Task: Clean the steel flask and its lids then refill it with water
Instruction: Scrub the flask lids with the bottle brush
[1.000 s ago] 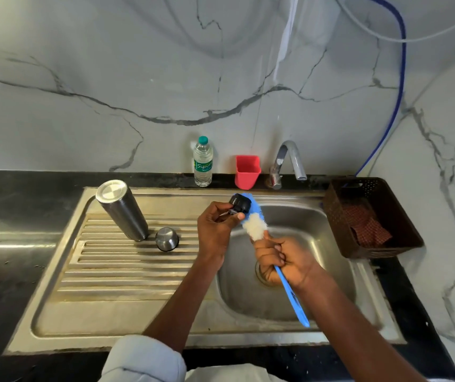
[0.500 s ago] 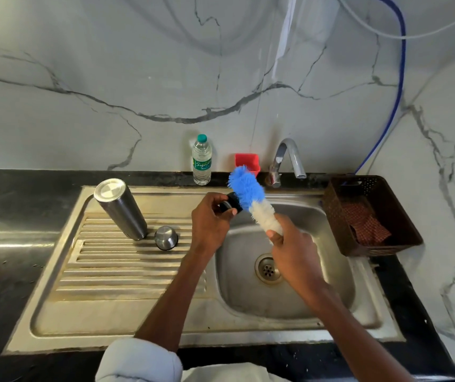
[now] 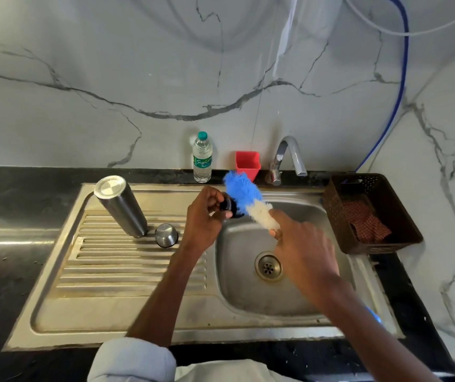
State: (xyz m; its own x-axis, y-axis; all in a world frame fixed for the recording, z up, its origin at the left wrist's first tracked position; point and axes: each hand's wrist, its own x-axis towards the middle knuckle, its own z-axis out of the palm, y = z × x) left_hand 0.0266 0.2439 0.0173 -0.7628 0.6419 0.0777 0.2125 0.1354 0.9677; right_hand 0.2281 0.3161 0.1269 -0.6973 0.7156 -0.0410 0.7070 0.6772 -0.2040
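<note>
Above the sink basin (image 3: 248,288): left hand (image 3: 202,216) pinches small black plastic lid (image 3: 230,207).
Brush: right hand (image 3: 303,249) grips blue-and-white bristle brush (image 3: 248,199), axis slanting up-left, touching lid's right side.
Flask: cylindrical steel flask (image 3: 121,206) inverted left of basin.

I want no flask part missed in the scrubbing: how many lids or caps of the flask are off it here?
2. The black lid is gripped in the left hand over the basin, against the brush. The steel cap sits upside down on the drainboard beside the flask. Others may be hidden.
</note>
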